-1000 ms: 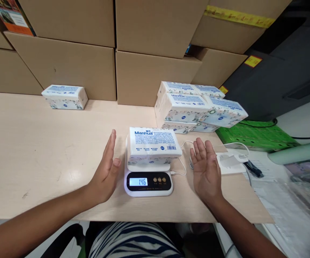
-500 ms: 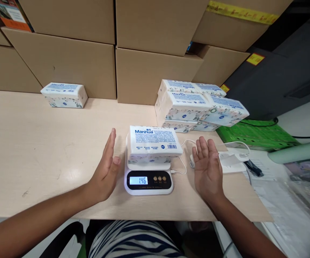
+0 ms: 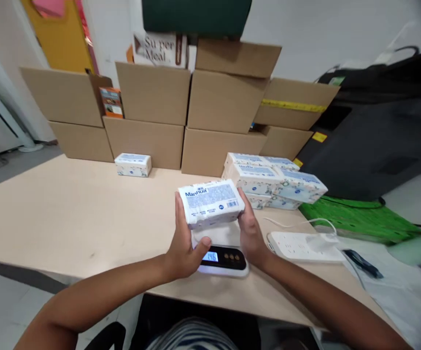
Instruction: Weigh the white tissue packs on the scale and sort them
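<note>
Between my two hands is a white tissue pack [image 3: 212, 200] with blue "Manhua" print, tilted and raised over a white digital scale [image 3: 223, 270]. My left hand [image 3: 187, 245] grips the pack's left end, its thumb pointing toward the scale's display. On the opposite end, my right hand [image 3: 250, 226] presses with its fingers. The lit display reads about 1.46, partly covered by my left thumb. Behind to the right, several like packs form a stack [image 3: 257, 180]. A single tissue pack [image 3: 133, 165] sits at the back left of the table.
Cardboard boxes [image 3: 152, 141] line the table's back edge. A white power strip [image 3: 305, 247] with a cable lies at the right, near a dark cable [image 3: 362, 262]. Farther right are a green slatted surface [image 3: 359, 221] and a large dark case [image 3: 363, 131].
Both hands, earlier apart on either side of the pack, have closed on its ends. The pack has come up off the scale and tilted. The camera view has lifted, showing more background.
</note>
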The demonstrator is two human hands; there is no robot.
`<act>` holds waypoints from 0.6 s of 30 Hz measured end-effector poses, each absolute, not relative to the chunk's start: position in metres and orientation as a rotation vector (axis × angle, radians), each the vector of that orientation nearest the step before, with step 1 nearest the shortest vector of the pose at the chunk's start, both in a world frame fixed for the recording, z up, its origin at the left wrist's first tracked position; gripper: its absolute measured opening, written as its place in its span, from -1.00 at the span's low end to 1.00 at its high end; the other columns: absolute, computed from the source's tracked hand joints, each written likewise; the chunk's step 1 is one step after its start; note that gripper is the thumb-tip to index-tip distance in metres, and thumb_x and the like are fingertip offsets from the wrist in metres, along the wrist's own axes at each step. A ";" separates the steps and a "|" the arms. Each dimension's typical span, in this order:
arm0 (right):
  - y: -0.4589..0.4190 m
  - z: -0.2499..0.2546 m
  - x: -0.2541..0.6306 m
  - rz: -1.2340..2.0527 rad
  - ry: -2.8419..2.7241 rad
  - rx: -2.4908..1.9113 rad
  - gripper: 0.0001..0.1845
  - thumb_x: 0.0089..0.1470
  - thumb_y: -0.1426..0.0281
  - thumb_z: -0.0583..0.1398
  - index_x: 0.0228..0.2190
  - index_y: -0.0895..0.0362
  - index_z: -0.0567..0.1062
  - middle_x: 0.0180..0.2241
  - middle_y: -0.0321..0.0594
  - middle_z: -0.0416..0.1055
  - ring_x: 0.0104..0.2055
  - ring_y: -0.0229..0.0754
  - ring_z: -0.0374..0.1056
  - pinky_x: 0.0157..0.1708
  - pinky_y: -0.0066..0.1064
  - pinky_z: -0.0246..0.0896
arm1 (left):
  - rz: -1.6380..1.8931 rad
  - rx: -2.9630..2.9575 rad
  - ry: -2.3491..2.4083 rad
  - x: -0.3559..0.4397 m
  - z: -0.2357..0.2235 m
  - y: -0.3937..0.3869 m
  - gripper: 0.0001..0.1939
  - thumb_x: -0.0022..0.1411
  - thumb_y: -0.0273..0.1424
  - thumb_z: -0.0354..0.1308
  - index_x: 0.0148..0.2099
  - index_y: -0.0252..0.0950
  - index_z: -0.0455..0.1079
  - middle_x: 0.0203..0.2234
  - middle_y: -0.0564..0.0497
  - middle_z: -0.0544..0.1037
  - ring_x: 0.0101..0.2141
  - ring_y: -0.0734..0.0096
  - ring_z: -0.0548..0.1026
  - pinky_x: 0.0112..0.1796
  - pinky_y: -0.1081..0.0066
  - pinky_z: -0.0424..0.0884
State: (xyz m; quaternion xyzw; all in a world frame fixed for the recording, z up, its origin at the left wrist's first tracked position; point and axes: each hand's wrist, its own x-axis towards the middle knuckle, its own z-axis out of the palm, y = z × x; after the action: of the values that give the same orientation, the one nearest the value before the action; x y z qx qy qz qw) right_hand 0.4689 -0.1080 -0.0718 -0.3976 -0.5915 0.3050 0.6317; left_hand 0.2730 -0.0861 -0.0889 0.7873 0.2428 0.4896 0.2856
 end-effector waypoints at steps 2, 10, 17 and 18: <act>-0.094 -0.026 0.439 0.621 -1.513 -0.727 0.05 0.31 -0.33 0.13 0.56 -0.02 0.11 0.58 -0.05 0.15 0.60 0.13 0.13 0.61 0.13 -0.10 | 1.579 2.153 0.699 0.248 -0.055 -0.087 0.03 0.53 0.25 -0.23 0.61 -0.01 -0.86 0.68 -0.08 -0.48 0.64 -0.11 -0.28 0.57 -0.20 -0.11; 0.033 0.101 0.290 0.449 -1.602 -0.322 0.21 0.26 -0.42 0.06 0.60 -0.03 -0.16 0.53 -0.01 0.23 0.57 0.10 0.18 0.53 0.07 0.14 | 2.352 2.249 0.859 0.119 0.105 0.000 -0.16 0.52 0.31 -0.25 0.66 0.10 -0.09 0.67 0.09 -0.05 0.64 0.02 -0.14 0.58 0.02 -0.05; 0.150 0.038 0.224 0.378 -1.656 -0.561 0.17 0.37 -0.11 0.15 0.58 0.14 -0.39 0.58 0.26 0.02 0.58 0.16 0.15 0.49 0.13 0.21 | 2.300 1.820 1.129 0.071 0.085 0.131 -0.10 0.50 0.32 -0.14 0.51 -0.25 0.28 0.42 -0.31 0.44 0.39 -0.07 0.44 0.36 0.03 0.39; 0.163 0.025 0.225 0.371 -1.688 -0.633 0.14 0.37 0.00 0.18 0.58 0.11 -0.37 0.60 0.24 -0.01 0.60 0.16 0.12 0.49 0.15 0.21 | 2.234 1.741 1.194 0.068 0.072 0.148 -0.16 0.53 0.27 -0.14 0.49 -0.25 0.31 0.43 -0.29 0.45 0.40 -0.05 0.44 0.37 0.06 0.38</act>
State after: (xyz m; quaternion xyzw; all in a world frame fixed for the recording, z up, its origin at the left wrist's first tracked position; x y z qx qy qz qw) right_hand 0.2249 0.1626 0.0250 -0.2736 -0.7297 0.1605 0.6057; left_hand 0.0682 0.1483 0.0722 0.5660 0.3883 0.7264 0.0340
